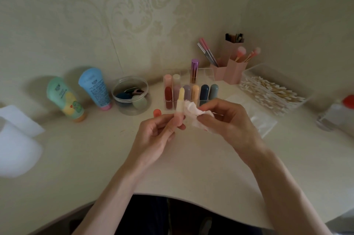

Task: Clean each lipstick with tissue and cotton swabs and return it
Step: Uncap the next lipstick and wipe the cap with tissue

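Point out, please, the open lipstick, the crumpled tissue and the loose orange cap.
open lipstick [179,105], head view, pale middle of its tube
crumpled tissue [191,111], head view, its white folds
orange cap [157,113], head view, its rounded body

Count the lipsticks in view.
10. One lipstick in the left hand; six in the organiser's front row: red, mauve, lilac, orange, navy, grey; three behind: pink, cream, purple. Others may hide behind the tissue.
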The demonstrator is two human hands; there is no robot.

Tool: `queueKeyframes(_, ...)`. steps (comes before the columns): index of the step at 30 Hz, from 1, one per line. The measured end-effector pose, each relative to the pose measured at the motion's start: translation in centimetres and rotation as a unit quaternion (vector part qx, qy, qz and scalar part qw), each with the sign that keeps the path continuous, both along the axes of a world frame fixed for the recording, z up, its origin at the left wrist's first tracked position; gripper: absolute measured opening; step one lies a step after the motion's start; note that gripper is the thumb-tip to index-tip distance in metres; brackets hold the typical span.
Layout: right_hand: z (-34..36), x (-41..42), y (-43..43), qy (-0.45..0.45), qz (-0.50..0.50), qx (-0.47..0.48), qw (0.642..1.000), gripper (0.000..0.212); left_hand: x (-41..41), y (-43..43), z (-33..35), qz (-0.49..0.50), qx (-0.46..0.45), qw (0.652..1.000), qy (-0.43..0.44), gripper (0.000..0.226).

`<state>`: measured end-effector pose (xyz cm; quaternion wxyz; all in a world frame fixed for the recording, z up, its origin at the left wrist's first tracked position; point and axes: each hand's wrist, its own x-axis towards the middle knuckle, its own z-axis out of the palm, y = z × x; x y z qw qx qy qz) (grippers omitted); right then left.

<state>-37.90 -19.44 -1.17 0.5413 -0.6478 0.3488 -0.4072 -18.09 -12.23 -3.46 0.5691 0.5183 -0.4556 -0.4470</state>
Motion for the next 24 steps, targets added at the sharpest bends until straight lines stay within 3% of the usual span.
queueKeyframes(5,-1.0,0.8,0.0,0.042,-0.015,-0.198,0.979,0.017,0.0,0.1,0.1,-0.003,0.004,1.0,-0.009,0.026)
queueKeyframes(11,-2.2,1.9,0.2,0.077,-0.094,-0.265,0.957,0.032,-0.1,0.1,0.2,-0.005,0.008,1.0,-0.011,0.022)
queueKeyframes(17,-1.9,2.3,0.7,0.035,-0.087,-0.159,0.983,0.004,-0.1,0.0,0.0,-0.006,-0.002,1.0,-0.028,0.022)
queueKeyframes(24,-1.3,2.0,0.8,-0.084,-0.056,0.0,0.995,0.015,0.0,0.0,-0.1,-0.007,-0.004,0.999,-0.035,0.021)
